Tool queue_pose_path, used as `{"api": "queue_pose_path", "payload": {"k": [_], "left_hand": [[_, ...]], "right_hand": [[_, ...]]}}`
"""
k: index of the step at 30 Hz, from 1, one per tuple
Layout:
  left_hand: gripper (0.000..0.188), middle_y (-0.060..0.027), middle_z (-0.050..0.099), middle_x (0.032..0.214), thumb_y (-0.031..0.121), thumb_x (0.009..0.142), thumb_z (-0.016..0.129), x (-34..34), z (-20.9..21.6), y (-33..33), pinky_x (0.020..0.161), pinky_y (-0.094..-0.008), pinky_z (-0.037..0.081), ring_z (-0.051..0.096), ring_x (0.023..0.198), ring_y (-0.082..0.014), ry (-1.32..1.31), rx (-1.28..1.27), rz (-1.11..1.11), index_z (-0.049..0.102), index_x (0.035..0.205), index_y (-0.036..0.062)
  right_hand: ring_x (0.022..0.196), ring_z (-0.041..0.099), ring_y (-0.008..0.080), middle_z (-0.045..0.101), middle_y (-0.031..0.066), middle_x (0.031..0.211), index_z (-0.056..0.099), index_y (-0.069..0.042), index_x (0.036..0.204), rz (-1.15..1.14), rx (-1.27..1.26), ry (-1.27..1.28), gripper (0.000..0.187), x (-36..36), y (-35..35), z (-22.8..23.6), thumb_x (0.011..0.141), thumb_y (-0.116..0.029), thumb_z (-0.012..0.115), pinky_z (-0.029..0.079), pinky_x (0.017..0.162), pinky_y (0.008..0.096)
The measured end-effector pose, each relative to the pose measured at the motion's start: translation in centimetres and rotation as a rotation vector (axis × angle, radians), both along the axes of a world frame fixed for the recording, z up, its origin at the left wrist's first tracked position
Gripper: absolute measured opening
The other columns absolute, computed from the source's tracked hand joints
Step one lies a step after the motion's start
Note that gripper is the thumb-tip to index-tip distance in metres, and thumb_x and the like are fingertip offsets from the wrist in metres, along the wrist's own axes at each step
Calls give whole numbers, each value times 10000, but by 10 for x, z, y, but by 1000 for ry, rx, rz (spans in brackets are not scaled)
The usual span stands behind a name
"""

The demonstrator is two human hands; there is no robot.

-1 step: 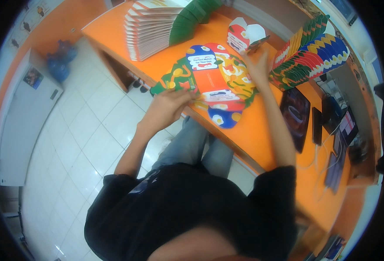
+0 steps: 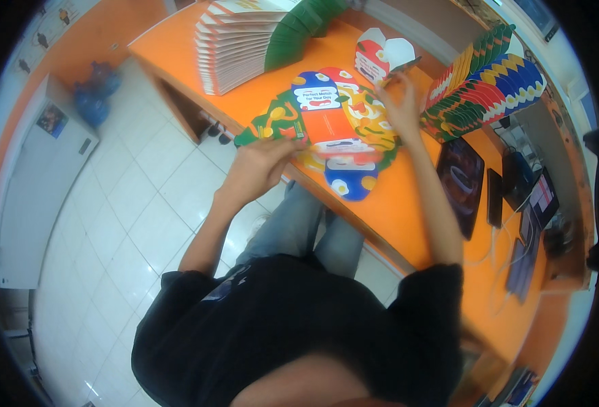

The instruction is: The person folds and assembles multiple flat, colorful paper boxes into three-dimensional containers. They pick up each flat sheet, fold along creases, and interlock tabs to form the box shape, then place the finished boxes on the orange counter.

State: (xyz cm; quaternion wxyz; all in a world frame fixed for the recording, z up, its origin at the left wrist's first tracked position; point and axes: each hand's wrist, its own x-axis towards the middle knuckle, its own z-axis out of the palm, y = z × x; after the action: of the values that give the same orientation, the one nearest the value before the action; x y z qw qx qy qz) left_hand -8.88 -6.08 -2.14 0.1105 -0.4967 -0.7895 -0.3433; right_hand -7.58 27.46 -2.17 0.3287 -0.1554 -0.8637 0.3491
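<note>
A flat, unfolded food carton blank (image 2: 325, 126) with an orange-red middle and colourful printed flaps lies near the desk's front edge. At its left side my left hand (image 2: 262, 166) has its fingers closed on the edge of the blank. The near red and white flap (image 2: 349, 155) is tilted up and blurred. Over the blank's far right side is my right hand (image 2: 402, 108), fingers apart, close to a standing folded carton (image 2: 374, 60) with white open flaps. Whether the right fingertips touch that carton, I cannot tell.
A fanned row of green and white cartons (image 2: 238, 51) stands at the far left of the orange desk (image 2: 408, 217). More colourful nested cartons (image 2: 482, 91) are at the right. Nearby lie a dark tablet (image 2: 459, 186), a phone (image 2: 494, 197) and cables.
The near flap of the blank has lifted and shifted, baring more of the blue flap below it. My right hand has turned slightly, with its fingers spread more. The left hand stays in place.
</note>
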Motion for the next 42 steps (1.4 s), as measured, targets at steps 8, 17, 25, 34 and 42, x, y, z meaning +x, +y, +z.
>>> {"api": "queue_pose_path", "payload": {"k": [8,17,25,34,42], "left_hand": [[94,-88,696,849,9,837,651,-16,24,-10,619,-269,494,637,652,-166,223,394,213,682,925,18],[494,-100,588,1211,256,843,725,-21,117,13,918,-374,432,568,1090,-224,615,632,330,519,1235,38],[540,-128,536,1246,259,806,738,23,114,81,940,-395,439,518,1157,-290,-397,938,-607,498,1241,51],[513,-132,556,1233,263,850,679,45,81,61,935,-385,457,550,1131,-276,-1030,1032,-505,483,1260,25],[493,-136,574,1222,266,890,627,40,81,58,931,-375,473,578,1109,-264,-1154,1045,-457,469,1276,3]], "right_hand": [[1112,563,154,614,89,1208,566,7,1256,841,-267,-179,439,95,-41,67,877,-184,679,450,923,290],[755,663,105,704,85,877,651,53,1117,531,-207,277,281,109,-94,138,885,-103,669,517,675,205],[860,533,110,520,76,1149,534,-79,1340,846,-453,535,602,77,-123,160,843,-377,698,479,683,238],[1082,552,190,538,63,1327,609,-115,1261,534,287,435,629,88,-121,164,681,-208,837,419,932,325],[1008,609,155,673,115,1089,626,42,1158,691,-226,121,400,93,-123,156,780,-20,740,452,897,278]]}}
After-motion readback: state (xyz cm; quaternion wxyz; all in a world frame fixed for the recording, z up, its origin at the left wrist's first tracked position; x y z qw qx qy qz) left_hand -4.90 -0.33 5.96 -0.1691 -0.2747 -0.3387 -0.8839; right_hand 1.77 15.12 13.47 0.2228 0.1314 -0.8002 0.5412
